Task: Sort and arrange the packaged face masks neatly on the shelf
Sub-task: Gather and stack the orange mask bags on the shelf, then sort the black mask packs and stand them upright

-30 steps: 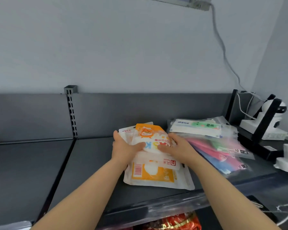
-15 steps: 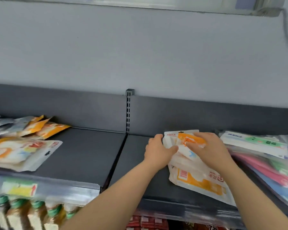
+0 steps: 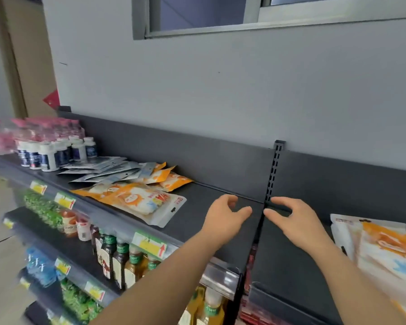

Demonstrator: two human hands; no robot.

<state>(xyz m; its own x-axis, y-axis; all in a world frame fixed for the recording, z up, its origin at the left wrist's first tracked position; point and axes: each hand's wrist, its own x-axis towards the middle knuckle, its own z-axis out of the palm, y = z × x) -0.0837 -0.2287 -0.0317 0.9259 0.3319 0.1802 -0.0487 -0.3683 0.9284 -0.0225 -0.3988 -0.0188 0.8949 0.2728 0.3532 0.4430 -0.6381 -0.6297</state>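
Note:
My left hand and my right hand hover empty over the dark top shelf, fingers curled and apart, on either side of the slotted upright. A stack of orange-and-white mask packs lies at the right edge, right of my right hand. To the left lies a large orange mask pack, with more orange packs and several silver-grey packs scattered behind it.
White-capped pill bottles and pink-capped bottles stand at the shelf's far left. Lower shelves hold glass bottles, green packs and blue packs. Yellow price tags line the shelf fronts. A window is above.
Both hands have let go of the orange-and-white mask packs and moved left to the shelf's divider. My view has swung left, showing the scattered packs and bottles.

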